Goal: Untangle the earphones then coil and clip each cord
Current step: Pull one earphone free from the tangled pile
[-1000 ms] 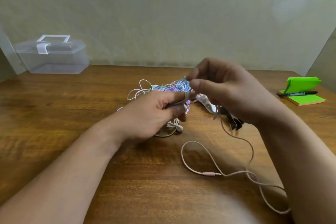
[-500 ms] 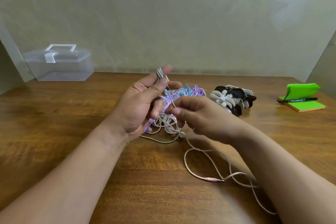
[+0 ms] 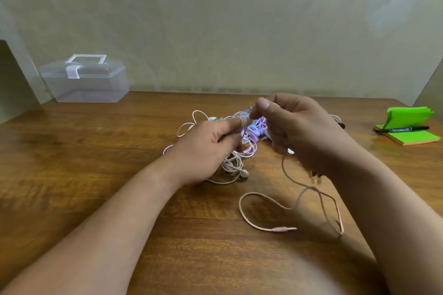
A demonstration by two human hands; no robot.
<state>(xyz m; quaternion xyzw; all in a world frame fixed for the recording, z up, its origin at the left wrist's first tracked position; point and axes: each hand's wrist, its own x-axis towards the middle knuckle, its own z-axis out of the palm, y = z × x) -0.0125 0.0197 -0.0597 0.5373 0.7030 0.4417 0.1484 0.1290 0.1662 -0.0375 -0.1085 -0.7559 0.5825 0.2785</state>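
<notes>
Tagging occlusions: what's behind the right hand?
Only a white loop and a black edge peek out past the right hand; the rest is covered. The pink cord hangs from its grip.

Bare forearms [image 3: 124, 218]; bare left hand [image 3: 203, 148], right hand [image 3: 297, 132].

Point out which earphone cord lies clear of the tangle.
The pink cord, looped nearest the camera with its plug showing; the other cords are bunched in a tangle by the left hand.

Right hand [image 3: 299, 132] hides most of clip pile [image 3: 337, 118]; left hand [image 3: 203, 148] covers part of earphone tangle [image 3: 242, 159]; hanging pink cord [image 3: 284, 169] blurred.
</notes>
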